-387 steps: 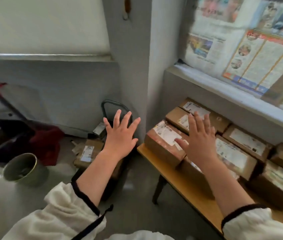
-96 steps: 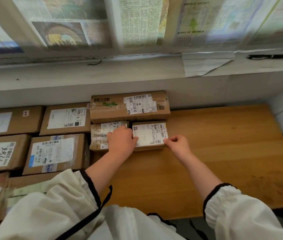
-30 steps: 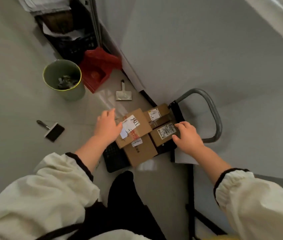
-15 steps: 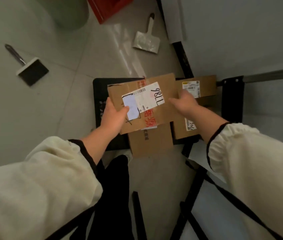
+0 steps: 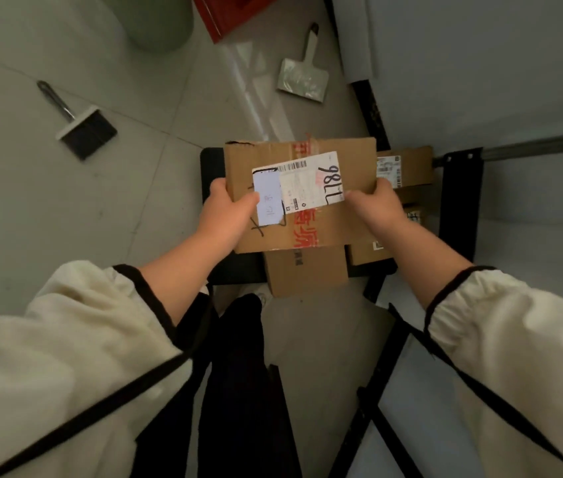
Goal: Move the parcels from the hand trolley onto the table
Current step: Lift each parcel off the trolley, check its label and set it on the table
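1. Labelled parcel: held over the hand trolley, its opposite edges grasped by the fingers of the left hand and right hand.
2. Hazard: the overhanging lower parcels could be dislodged if the parcel is dragged rather than lifted.

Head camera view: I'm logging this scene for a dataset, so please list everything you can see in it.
Labelled parcel: one, brown cardboard with red tape and a white label, held above the trolley.
Other parcels: three visible, brown, on the trolley beneath it.
Hand trolley: one, black deck and frame, grey handle, floor centre.
Brush: one, dark bristles, metal handle, floor left.
Scraper: one, pale, floor top centre.
Bucket: one, green, top edge.
Red container: one, cut off at the top edge.
Sleeves: two, cream with dark cuffs.
Left hand: grips the labelled parcel's left edge.
Right hand: grips its right edge.
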`<action>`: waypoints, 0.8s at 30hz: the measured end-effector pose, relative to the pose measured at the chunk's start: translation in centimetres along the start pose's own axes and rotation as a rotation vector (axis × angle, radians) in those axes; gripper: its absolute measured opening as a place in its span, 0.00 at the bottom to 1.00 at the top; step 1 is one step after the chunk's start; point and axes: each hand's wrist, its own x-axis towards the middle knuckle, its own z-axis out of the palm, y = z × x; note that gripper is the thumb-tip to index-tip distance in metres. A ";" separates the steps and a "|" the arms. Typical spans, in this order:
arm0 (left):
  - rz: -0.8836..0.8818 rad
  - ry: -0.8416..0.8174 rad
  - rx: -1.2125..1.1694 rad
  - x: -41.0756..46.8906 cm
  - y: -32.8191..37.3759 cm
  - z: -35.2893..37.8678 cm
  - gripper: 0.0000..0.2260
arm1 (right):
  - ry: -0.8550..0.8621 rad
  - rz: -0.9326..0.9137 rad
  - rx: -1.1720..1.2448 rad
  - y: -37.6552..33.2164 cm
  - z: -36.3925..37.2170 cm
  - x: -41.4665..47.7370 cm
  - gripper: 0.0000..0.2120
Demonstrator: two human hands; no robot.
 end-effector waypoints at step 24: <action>0.747 0.202 -0.233 -38.1 28.7 -26.2 0.14 | 0.399 -0.759 0.632 -20.1 -19.7 -46.3 0.20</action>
